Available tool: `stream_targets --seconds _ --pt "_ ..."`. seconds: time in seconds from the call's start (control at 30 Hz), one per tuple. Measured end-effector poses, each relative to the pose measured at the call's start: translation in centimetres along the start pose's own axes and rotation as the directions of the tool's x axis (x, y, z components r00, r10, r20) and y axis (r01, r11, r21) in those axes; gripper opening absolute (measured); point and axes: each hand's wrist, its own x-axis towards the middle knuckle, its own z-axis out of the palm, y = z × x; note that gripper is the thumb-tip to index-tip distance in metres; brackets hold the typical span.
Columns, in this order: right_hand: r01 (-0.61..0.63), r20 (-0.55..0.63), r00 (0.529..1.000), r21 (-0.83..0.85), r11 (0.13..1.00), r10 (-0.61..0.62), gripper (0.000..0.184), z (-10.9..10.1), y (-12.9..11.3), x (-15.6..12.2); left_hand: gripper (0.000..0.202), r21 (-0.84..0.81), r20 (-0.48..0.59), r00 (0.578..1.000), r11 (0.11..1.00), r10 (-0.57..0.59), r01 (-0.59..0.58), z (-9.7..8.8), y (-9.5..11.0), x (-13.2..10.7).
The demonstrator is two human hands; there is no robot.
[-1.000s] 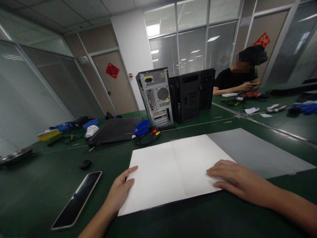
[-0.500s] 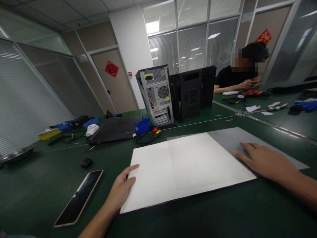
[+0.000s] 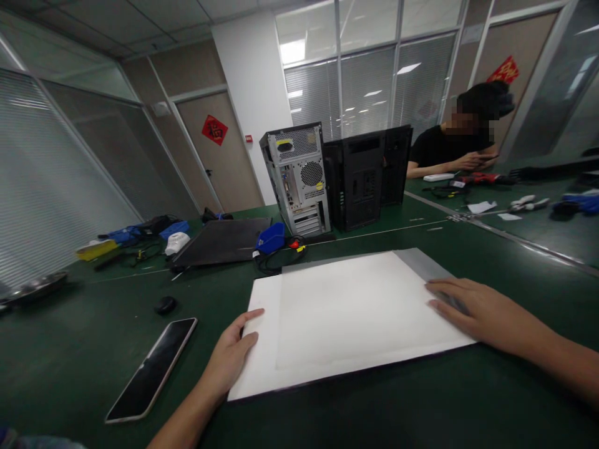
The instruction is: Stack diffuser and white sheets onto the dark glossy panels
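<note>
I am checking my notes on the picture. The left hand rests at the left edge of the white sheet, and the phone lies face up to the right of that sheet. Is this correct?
One detail is wrong. The head view shows the phone lying to the left of the white sheet, beyond the left hand, not to its right. The rest stands: the left hand rests at the sheet's left edge and the phone lies face up.

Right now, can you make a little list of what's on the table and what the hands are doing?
surface: green table
left hand: flat, on the left edge of the white sheet
right hand: flat, on the grey sheet that lies over the white one
phone: screen up, left of the left hand
small black thing: behind the phone, too small to tell
far side: silver PC case, black PC case, dark panel, blue thing with cables
other person: seated at the far right
</note>
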Motion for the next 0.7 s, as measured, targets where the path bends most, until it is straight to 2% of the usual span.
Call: stream_targets --seconds 0.27,0.6,0.7 --pt "0.177 0.077 0.981 0.035 0.984 -0.179 0.05 -0.1 -2.5 -0.6 0.056 0.008 -0.018 1.0 1.0 0.018 -0.017 -0.1 -0.1 0.1" --pt "0.228 0.136 0.963 0.035 0.973 -0.231 0.05 -0.2 -3.6 -1.0 0.055 0.014 -0.03 1.0 1.0 0.007 -0.007 0.0 0.0 0.0" --pt "0.227 0.14 0.963 0.046 0.973 -0.231 0.051 -0.3 -3.7 -0.9 0.058 0.003 -0.001 1.0 1.0 -0.002 0.002 -0.2 -0.3 0.1"
